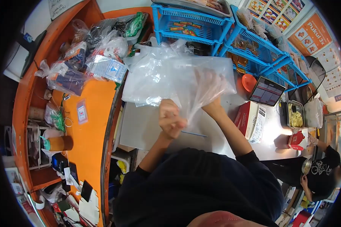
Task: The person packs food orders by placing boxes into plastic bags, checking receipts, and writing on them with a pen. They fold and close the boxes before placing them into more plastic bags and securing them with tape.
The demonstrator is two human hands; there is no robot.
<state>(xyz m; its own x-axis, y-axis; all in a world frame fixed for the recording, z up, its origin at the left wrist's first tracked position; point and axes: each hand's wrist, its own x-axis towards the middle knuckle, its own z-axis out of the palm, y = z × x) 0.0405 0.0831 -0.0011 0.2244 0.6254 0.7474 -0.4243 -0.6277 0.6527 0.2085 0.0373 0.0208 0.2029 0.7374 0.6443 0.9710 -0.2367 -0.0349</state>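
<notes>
steel tabletop [140, 132] | heap of clear plastic bags [147, 79] at far edge | red-white carton [249, 118], tablet [267, 91], food tray [296, 114] all to the right

Orange counter [91, 125] beside a steel worktop [140, 128], blue racks [189, 15] behind (posters [310, 36] on the wall).

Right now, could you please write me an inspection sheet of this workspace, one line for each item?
Surface: steel counter, with a bare patch below the hands.
Job's things: clear plastic bag, held up over the counter.
Clutter: filled bags on the orange shelf; red box; blue baskets.
Hands: left hand closed on the bag's edge; right hand spread inside the bag.
Cables: nothing seen.
Surroundings: another person at the right; tablet; posters.
</notes>
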